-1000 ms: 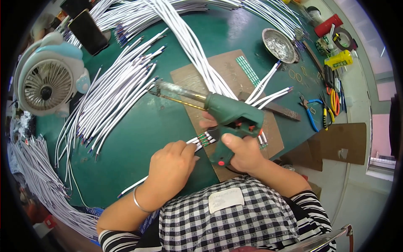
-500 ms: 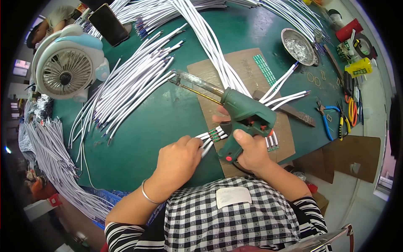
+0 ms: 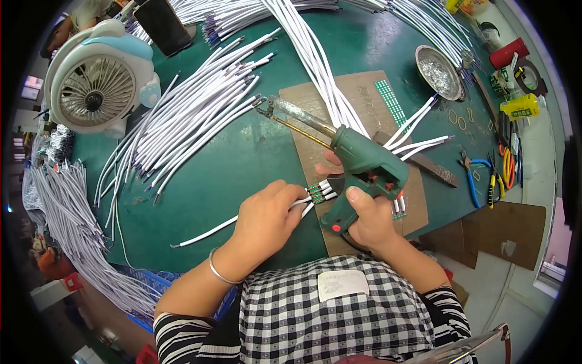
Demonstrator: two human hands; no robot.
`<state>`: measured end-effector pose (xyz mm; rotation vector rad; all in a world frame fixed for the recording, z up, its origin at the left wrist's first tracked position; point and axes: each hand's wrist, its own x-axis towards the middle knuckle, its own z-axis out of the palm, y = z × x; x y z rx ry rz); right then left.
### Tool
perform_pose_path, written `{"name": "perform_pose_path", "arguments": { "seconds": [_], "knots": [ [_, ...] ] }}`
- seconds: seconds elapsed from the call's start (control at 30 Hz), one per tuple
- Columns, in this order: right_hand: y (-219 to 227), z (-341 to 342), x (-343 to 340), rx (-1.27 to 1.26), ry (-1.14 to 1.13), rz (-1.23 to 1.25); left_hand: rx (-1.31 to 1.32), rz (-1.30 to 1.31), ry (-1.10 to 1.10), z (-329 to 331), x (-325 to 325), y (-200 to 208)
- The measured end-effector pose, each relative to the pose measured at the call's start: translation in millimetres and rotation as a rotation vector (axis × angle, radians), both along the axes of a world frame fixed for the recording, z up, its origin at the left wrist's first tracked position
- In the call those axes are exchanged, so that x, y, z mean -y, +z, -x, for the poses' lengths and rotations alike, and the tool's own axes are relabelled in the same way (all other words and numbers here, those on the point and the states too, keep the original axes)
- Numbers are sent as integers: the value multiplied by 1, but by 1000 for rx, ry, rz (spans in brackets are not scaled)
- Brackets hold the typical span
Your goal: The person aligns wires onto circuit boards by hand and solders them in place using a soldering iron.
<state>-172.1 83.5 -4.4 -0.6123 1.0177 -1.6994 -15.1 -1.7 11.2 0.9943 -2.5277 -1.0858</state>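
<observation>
My right hand (image 3: 373, 219) is wrapped round the grip of a green soldering gun (image 3: 367, 155). Its metal tip points to the upper left, above the table and near the ends of a pile of white cables (image 3: 200, 112). Below the gun, my left hand (image 3: 265, 213) pinches white cable at a row of small green circuit boards (image 3: 317, 193). More white cable stubs join these boards on the side toward the gun. One loose white cable (image 3: 209, 232) trails from under my left hand to the lower left. The gun hides part of my right fingers.
A brown board (image 3: 297, 109) lies under the work, with a dark metal bar (image 3: 433, 168) across it. A bowl of silvery bits (image 3: 438, 73) stands at the far right, pliers (image 3: 473, 176) nearer. On the left are a fan (image 3: 94, 85) and a phone (image 3: 162, 27).
A white cable now stretches out to the lower left of my left hand. That hand has shifted slightly right along the boards. The soldering gun stays in my right hand.
</observation>
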Motion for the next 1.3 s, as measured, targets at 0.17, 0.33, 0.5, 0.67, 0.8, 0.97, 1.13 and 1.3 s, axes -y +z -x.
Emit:
{"name": "perform_pose_path", "arguments": {
  "seconds": [0.17, 0.33, 0.5, 0.67, 0.8, 0.97, 1.13, 1.3],
  "knots": [
    [1, 0, 1, 34, 31, 33, -41, 237, -142, -5, 0, -7],
    [7, 0, -7, -19, -37, -23, -79, 261, -178, -8, 8, -12],
    [25, 24, -68, -262, 36, -157, -162, 173, -183, -9, 16, -15],
    [17, 19, -133, -732, -56, -317, -188, 114, -142, -10, 18, -20],
    [13, 23, -152, -968, 21, -511, -250, 55, -115, -9, 20, -22],
    [15, 19, -158, -579, -63, -647, -177, 276, -188, -10, 13, -20],
    [15, 21, -156, -1063, 51, -427, -176, 245, -166, -11, 13, -21],
    [14, 23, -149, -1309, 80, -292, -188, 231, -166, -11, 14, -21]
  ]
}}
